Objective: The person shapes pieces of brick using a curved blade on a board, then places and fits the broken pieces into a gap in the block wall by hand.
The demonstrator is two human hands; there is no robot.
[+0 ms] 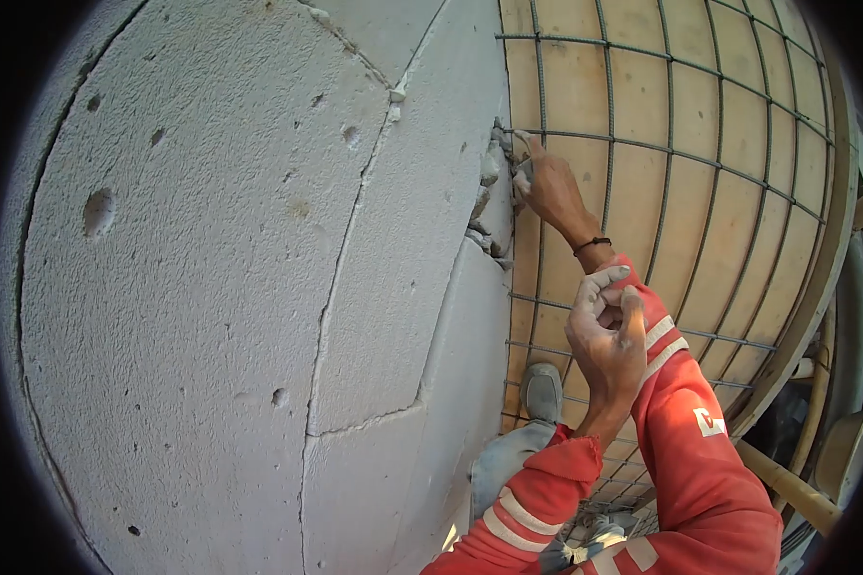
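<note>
My right hand [553, 189], with a dark band at its wrist, reaches to a broken gap along the edge of a pale block wall [211, 287]. Its fingertips are bent at broken chunks [492, 192] in that gap, and a pale bit shows by them. Whether it grips a chunk is unclear. Nearer me, my left hand [608, 340] is raised in front of my right sleeve [700, 422]. Its dusty fingers curl in, thumb close to the index finger; anything inside is hidden.
A grid of steel bars [669, 105] lies over yellowish boards [738, 125] right of the wall. A shoe [543, 393] rests on the grid below my hands. Poles [786, 484] stand beyond the curved board edge at the right.
</note>
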